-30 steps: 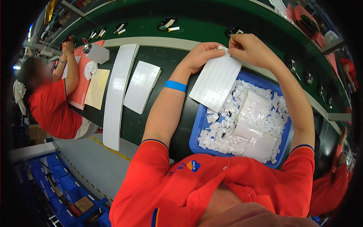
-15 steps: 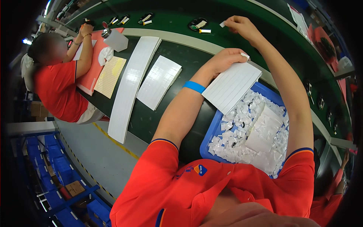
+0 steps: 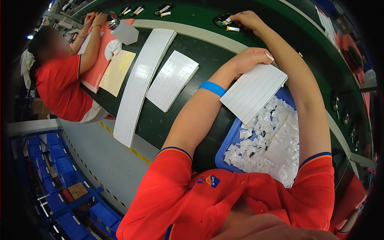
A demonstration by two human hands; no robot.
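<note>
My left hand (image 3: pixel 253 62) grips a stack of white sheets with thin parallel lines (image 3: pixel 255 93). A small white piece (image 3: pixel 270 58) sticks up at its thumb. Farther off, my right hand (image 3: pixel 247 20) pinches a small white sticker-like piece (image 3: pixel 229 19) against a round black device (image 3: pixel 220 21) with a green circuit board. A silver battery (image 3: pixel 233 29) lies beside that device on the green surface. Below the sheets stands a blue tray (image 3: pixel 225 151), heaped with small white scraps (image 3: pixel 250 150); my right forearm hides part of it.
A long white sheet stack (image 3: pixel 144 80) and a shorter one (image 3: pixel 173 81) lie to the left. Past them are a yellowish sheet (image 3: pixel 117 74) and a pump bottle (image 3: pixel 126 33). A co-worker in red (image 3: pixel 62 88) works at the far left. More black devices (image 3: pixel 163 10) line the green surface.
My right hand has moved left and brought its white piece down onto the black device. My left hand keeps hold of the sheets. The view has shifted slightly.
</note>
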